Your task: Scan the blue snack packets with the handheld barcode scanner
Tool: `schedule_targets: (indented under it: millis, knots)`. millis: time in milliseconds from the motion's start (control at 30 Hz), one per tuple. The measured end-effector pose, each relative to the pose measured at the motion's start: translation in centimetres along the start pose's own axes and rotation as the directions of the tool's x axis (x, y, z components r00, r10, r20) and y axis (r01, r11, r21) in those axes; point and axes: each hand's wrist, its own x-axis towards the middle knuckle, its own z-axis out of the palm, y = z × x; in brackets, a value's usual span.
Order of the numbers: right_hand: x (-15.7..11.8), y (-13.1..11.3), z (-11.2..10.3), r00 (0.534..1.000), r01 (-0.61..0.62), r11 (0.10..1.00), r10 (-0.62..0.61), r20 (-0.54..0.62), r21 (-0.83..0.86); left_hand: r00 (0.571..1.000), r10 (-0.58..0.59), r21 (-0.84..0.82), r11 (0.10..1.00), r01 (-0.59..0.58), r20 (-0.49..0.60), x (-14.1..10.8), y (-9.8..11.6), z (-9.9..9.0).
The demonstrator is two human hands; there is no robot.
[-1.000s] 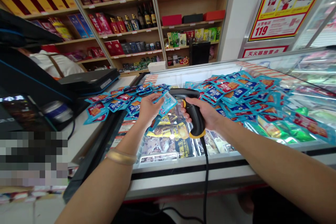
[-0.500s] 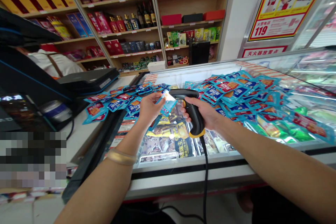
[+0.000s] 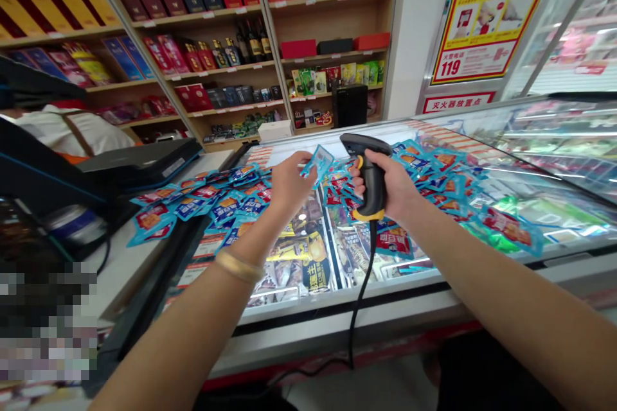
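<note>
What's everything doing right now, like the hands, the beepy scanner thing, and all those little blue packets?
Left hand: pinching a packet
Held packet: raised, tilted
Right hand: wrapped around the scanner
Scanner: upright, held off the glass
Cord: plugged into the handle, hanging in a curve
Loose packets: lying in messy heaps
Bracelet: worn on the left arm

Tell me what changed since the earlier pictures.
The left hand with its blue packet and the right hand with the scanner moved rightward and forward over the display case; scanner and packet now sit farther apart. The view swung right. Both grips stayed closed.
</note>
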Motion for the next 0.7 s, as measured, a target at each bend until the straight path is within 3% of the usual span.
schedule_targets:
  millis: [100,167,300,367,500,600,700]
  knots:
    - [-1.2,-3.0,-2.5,0.995,0.089,0.996,-0.090,-0.046,-0.014,0.975,0.204,0.141,0.966,-0.215,0.089,2.0,3.7,3.3]
    - [-2.1,-4.4,-4.4,0.986,0.146,0.989,-0.148,-0.078,-0.028,0.950,0.265,0.164,0.943,-0.291,0.163,2.6,5.8,6.0]
    - [-3.4,-5.8,-7.7,0.964,0.204,0.979,-0.204,-0.168,-0.022,0.848,0.265,0.141,0.921,-0.364,0.460,2.2,8.4,10.4]
    - [-3.8,-5.9,-8.7,0.961,0.200,0.980,-0.200,-0.192,-0.022,0.818,0.258,0.114,0.925,-0.364,0.514,1.6,8.6,11.3]
    - [-4.0,-5.8,-8.9,0.961,0.207,0.978,-0.210,-0.181,-0.032,0.863,0.324,0.034,0.931,-0.364,0.387,1.0,7.0,10.3]
    - [-3.6,-5.3,-7.3,0.968,0.192,0.981,-0.193,-0.161,-0.018,0.903,0.320,0.057,0.935,-0.349,0.288,0.8,4.4,7.5]
    - [-2.8,-3.9,-4.7,0.983,0.150,0.988,-0.151,-0.105,-0.019,0.940,0.238,0.158,0.947,-0.281,0.244,0.5,0.8,3.6]
